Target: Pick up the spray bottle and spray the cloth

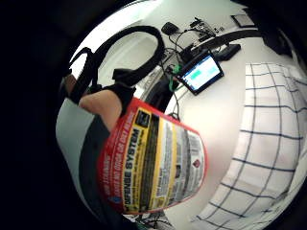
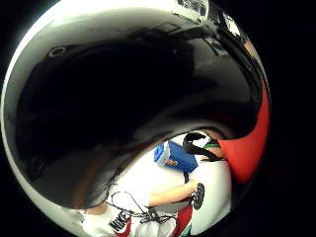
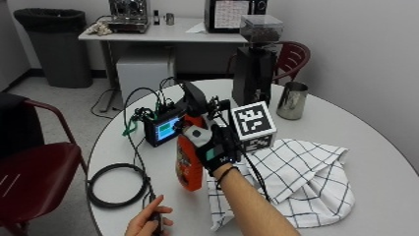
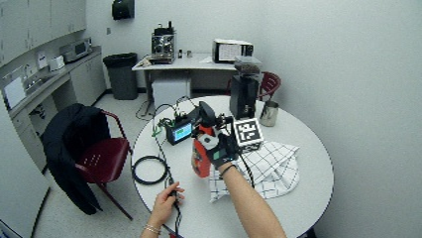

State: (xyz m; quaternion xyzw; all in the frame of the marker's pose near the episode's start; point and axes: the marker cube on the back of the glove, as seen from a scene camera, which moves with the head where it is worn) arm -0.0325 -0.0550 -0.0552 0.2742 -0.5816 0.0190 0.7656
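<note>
**Plastic, cloth and steel on a matt table**

The bottle (image 3: 189, 162) is glossy orange plastic with a printed paper-like label (image 1: 158, 165). The cloth (image 3: 298, 179) is soft woven white fabric with dark checks, rumpled. The cup (image 3: 291, 100) at far right is shiny metal. The table (image 3: 367, 142) is smooth, matt white
</note>
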